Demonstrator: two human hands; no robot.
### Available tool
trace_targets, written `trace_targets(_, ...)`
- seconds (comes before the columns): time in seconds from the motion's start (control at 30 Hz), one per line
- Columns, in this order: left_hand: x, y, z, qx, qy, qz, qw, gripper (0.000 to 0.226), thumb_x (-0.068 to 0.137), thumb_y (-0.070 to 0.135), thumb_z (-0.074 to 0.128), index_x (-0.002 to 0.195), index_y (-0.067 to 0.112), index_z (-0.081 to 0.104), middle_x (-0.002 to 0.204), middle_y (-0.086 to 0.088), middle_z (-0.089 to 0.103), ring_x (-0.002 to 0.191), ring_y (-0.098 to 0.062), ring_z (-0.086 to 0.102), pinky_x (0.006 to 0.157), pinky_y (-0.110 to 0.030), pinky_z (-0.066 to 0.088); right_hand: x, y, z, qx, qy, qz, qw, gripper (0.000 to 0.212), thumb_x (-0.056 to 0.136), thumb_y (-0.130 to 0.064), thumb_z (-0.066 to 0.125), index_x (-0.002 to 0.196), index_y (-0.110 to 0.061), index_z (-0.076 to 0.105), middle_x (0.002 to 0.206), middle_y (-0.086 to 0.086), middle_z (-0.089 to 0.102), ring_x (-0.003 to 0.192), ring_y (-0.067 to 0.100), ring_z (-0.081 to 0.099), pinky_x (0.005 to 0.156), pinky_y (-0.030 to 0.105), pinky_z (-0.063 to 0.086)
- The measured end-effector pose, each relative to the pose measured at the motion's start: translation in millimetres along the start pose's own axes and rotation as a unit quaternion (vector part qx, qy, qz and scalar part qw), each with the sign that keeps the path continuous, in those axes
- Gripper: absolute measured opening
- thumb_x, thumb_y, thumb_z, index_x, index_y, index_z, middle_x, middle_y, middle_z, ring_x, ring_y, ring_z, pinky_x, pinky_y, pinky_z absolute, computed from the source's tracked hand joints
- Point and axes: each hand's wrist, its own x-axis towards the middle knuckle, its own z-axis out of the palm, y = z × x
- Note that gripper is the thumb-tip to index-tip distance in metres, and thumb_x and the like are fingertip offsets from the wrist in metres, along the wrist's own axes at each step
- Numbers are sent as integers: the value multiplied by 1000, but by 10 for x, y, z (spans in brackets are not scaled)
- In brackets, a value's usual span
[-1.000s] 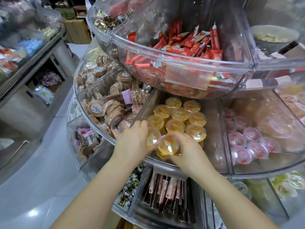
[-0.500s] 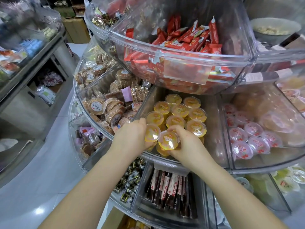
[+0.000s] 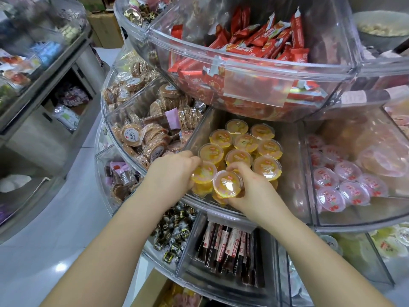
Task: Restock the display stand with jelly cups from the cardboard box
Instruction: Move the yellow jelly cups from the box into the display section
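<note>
Stock so far: the middle compartment (image 3: 290, 173) of the clear display stand (image 3: 221, 69) already carries a good cluster of orange jelly cups (image 3: 245, 142), packed lid-up from the back wall toward the front; I judge it well filled but not full, with bare room along its right side
Left to do: seat the two cups I have in hand at the front edge, then go back for more; the cardboard box can't be identified for sure in this view, so I cannot tell how many remain
My left hand (image 3: 170, 176): fingers curled closed round one orange cup (image 3: 203, 173), tipped a little, pressed against the front row
My right hand (image 3: 254, 191): fingers wrapped snugly round a second cup (image 3: 228, 183), its clear lid facing up at me, thumb side touching the neighbour cup in my left
Where the cups sit: both are low at the front lip of the compartment, touching each other and the stocked cups behind
Neighbours: round wrapped biscuits (image 3: 143, 138) in the compartment to the left, red-lidded cups (image 3: 345, 185) to the right, red snack bars (image 3: 261, 45) in the tier above
</note>
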Motion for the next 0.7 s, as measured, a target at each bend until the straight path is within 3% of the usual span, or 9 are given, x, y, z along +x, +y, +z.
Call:
trace_targets(0.1, -28, -25, 60, 0, 21, 13, 1000, 42, 79, 32, 67, 119, 26, 53, 112, 5, 55, 104, -22, 57, 76, -39, 53, 27, -5, 4, -16, -5, -2, 1000, 57, 74, -27, 75, 120, -25, 43, 87, -8, 56, 67, 7, 48, 52, 8, 33)
trace_targets(0.17, -49, -36, 100, -3, 67, 72, 995, 43, 75, 33, 72, 115, 25, 58, 112, 6, 59, 104, -19, 57, 70, -36, 53, 32, 8, -3, -14, -14, -3, 1000, 61, 72, -27, 77, 121, -25, 42, 88, -9, 54, 69, 8, 47, 52, 10, 33)
trace_targets(0.27, -68, -78, 90, -54, 116, 158, 979, 26, 68, 14, 80, 93, 17, 71, 101, 2, 71, 90, -20, 67, 65, -36, 56, 8, 57, -32, -5, -26, 2, 1000, 72, 67, -32, 81, 127, -33, 40, 99, -14, 52, 82, 8, 50, 64, 17, 40)
trace_targets(0.4, -54, -116, 82, -50, 139, 188, 971, 16, 62, 7, 82, 72, 15, 73, 84, 1, 74, 68, -20, 68, 55, -34, 55, -72, 97, -81, 0, -14, 11, 1000, 80, 67, -36, 81, 134, -40, 38, 101, -16, 48, 85, 7, 56, 80, 24, 50)
trace_targets(0.57, -38, -117, 43, -49, 97, 177, 978, 20, 58, 14, 84, 74, 18, 73, 82, 3, 72, 71, -22, 67, 64, -31, 54, -125, 55, -137, -52, 46, -16, 997, 52, 72, -40, 75, 118, -34, 53, 87, -18, 50, 74, 2, 54, 66, 20, 45)
trace_targets(0.7, -56, -167, 10, -47, 81, 186, 978, 22, 57, 9, 84, 76, 14, 74, 82, 0, 74, 71, -23, 68, 68, -36, 56, -49, -59, -164, -85, 58, -76, 992, 38, 72, -39, 73, 107, -30, 61, 83, -21, 45, 75, 0, 45, 66, 17, 40)
